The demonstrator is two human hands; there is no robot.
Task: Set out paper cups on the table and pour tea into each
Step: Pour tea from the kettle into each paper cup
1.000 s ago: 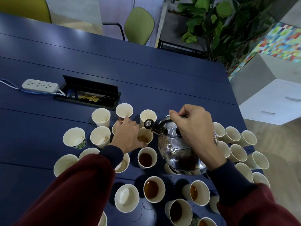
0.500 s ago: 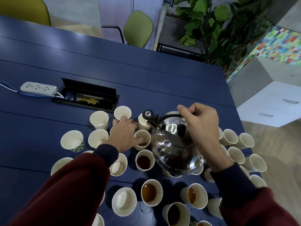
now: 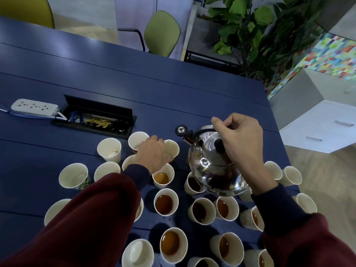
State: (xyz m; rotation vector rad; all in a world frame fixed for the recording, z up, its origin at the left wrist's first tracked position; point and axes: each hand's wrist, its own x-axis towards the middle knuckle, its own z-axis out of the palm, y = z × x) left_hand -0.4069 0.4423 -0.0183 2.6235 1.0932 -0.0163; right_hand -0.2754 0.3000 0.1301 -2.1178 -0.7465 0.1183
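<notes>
Many white paper cups crowd the near part of the dark blue table (image 3: 192, 89). Several hold brown tea, such as one (image 3: 163, 204) in the middle; a cup (image 3: 162, 177) in front of my left hand holds a little pale tea. Others at the left, like one (image 3: 109, 149), hold no tea. My left hand (image 3: 154, 154) curls round an empty cup (image 3: 172, 148) at the back of the group. My right hand (image 3: 240, 139) grips the top handle of a shiny steel kettle (image 3: 210, 166), held above the cups with its spout pointing left, close to that cup.
A white power strip (image 3: 34, 106) and an open cable box (image 3: 96, 120) lie at the back left. More cups stand along the table's right edge (image 3: 289, 175). Green chairs (image 3: 162, 33), a large plant (image 3: 250, 26) and a white cabinet (image 3: 317, 128) are beyond the table.
The kettle has swung back from the part-filled cup and moved right and farther away. My left hand left that cup and reached to the empty cup behind it.
</notes>
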